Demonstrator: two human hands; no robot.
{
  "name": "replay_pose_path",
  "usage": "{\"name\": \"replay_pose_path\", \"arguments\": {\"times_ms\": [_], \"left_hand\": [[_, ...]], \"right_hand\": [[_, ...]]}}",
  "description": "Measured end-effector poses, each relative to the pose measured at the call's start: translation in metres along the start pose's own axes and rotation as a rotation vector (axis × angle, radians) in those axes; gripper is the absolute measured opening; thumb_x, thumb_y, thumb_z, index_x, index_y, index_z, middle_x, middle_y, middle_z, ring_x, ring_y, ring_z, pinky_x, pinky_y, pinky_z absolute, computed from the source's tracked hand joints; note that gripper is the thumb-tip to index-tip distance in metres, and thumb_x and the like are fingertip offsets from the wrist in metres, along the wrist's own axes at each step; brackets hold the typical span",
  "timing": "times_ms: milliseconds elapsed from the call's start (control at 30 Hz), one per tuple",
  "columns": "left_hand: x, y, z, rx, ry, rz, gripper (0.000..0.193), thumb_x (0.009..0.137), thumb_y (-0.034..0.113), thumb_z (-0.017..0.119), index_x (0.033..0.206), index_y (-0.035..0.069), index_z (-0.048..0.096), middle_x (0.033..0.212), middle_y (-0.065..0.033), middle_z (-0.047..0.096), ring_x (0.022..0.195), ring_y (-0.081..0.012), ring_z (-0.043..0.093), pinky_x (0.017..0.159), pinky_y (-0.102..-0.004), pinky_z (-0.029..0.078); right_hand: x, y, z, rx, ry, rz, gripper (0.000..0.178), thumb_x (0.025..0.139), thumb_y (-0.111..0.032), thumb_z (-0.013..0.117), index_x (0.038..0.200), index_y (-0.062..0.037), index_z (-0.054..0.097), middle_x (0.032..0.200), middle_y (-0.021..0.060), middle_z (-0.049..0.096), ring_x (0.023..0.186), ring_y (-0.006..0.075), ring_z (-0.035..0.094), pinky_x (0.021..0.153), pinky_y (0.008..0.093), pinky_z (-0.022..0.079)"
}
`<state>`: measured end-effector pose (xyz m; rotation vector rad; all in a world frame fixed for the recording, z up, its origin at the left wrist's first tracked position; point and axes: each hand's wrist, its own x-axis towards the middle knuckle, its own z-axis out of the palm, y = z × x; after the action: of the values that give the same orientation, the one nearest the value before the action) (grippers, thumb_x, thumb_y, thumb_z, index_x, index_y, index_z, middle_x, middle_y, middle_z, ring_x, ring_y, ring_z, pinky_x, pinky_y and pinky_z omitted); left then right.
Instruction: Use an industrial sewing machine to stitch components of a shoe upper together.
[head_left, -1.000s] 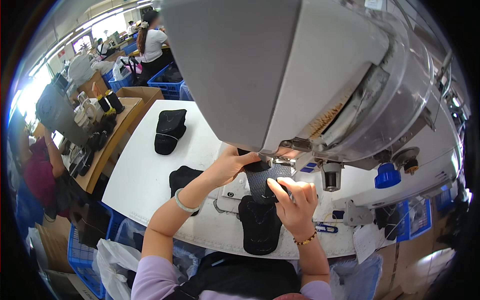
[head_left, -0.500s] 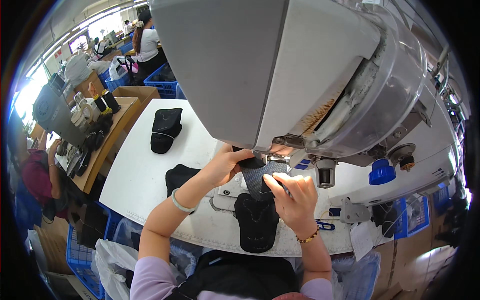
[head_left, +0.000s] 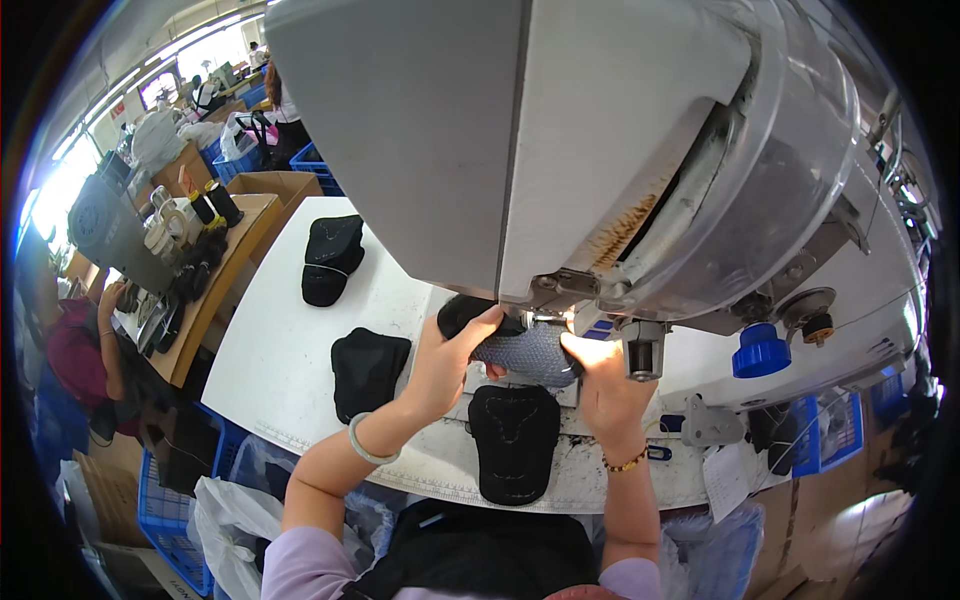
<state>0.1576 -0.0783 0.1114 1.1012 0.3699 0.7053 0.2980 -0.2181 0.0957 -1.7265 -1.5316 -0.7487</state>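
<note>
A grey textured fabric piece with a black part (head_left: 528,353), perhaps a shoe upper, lies under the needle area of a large sewing machine (head_left: 590,140). My left hand (head_left: 440,362) grips its black left end, thumb on top. My right hand (head_left: 608,385) pinches the grey right end, its fingertips partly hidden below. Just in front of them, a black padded piece with light stitching (head_left: 513,445) rests flat at the table's near edge. Another black piece (head_left: 369,372) lies left of my left hand.
A third black piece, banded by a pale thread (head_left: 333,260), sits farther back on the white table (head_left: 270,330). A blue knob (head_left: 761,350) hangs from the machine. Blue scissors-like snips (head_left: 659,453) lie right of my wrist. A co-worker (head_left: 85,350) sits at far left.
The fabric piece has turned, its grey part now lying more sideways. My right hand has moved right and slightly down to its right end; my left hand has shifted slightly left and lower.
</note>
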Motion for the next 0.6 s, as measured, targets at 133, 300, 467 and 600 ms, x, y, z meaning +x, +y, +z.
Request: {"name": "replay_pose_path", "arguments": {"times_ms": [133, 300, 467, 600], "left_hand": [[-0.012, -0.011, 0.010, 0.112, 0.091, 0.068, 0.024, 0.089, 0.021, 0.057, 0.088, -0.003, 0.060, 0.068, -0.0068, 0.061, 0.051, -0.0133, 0.057, 0.047, -0.0245, 0.046], [-0.019, -0.016, 0.013, 0.141, 0.129, 0.102, 0.025, 0.090, 0.021, 0.057, 0.088, -0.003, 0.059, 0.069, -0.0071, 0.061, 0.052, -0.0131, 0.058, 0.047, -0.0245, 0.047], [-0.022, -0.016, 0.010, 0.136, 0.109, 0.103, 0.025, 0.090, 0.022, 0.056, 0.089, -0.003, 0.058, 0.071, -0.0072, 0.062, 0.053, -0.0133, 0.058, 0.048, -0.0243, 0.047], [-0.014, -0.007, -0.005, 0.119, -0.035, -0.037, 0.024, 0.088, 0.020, 0.056, 0.093, -0.004, 0.060, 0.073, -0.0087, 0.064, 0.060, -0.0142, 0.061, 0.057, -0.0262, 0.050]], "right_hand": [[-0.018, 0.021, 0.021, 0.141, 0.134, 0.125, 0.027, 0.061, 0.004, 0.059, 0.087, -0.0030, 0.059, 0.082, 0.0101, 0.056, 0.077, 0.0270, 0.053, 0.071, 0.0379, 0.042], [-0.032, 0.037, 0.049, 0.293, 0.160, 0.233, 0.022, 0.070, 0.006, 0.060, 0.090, -0.0022, 0.059, 0.090, 0.0126, 0.059, 0.084, 0.0265, 0.056, 0.073, 0.0332, 0.044], [-0.051, 0.051, 0.068, 0.734, 0.085, 0.411, 0.037, 0.079, 0.000, 0.064, 0.114, -0.0076, 0.053, 0.104, 0.0048, 0.059, 0.094, 0.0167, 0.057, 0.082, 0.0291, 0.049], [-0.068, 0.066, 0.082, 1.103, 0.050, 0.367, 0.045, 0.081, 0.001, 0.064, 0.122, -0.0082, 0.046, 0.111, 0.0035, 0.056, 0.098, 0.0137, 0.056, 0.086, 0.0286, 0.049]]}}
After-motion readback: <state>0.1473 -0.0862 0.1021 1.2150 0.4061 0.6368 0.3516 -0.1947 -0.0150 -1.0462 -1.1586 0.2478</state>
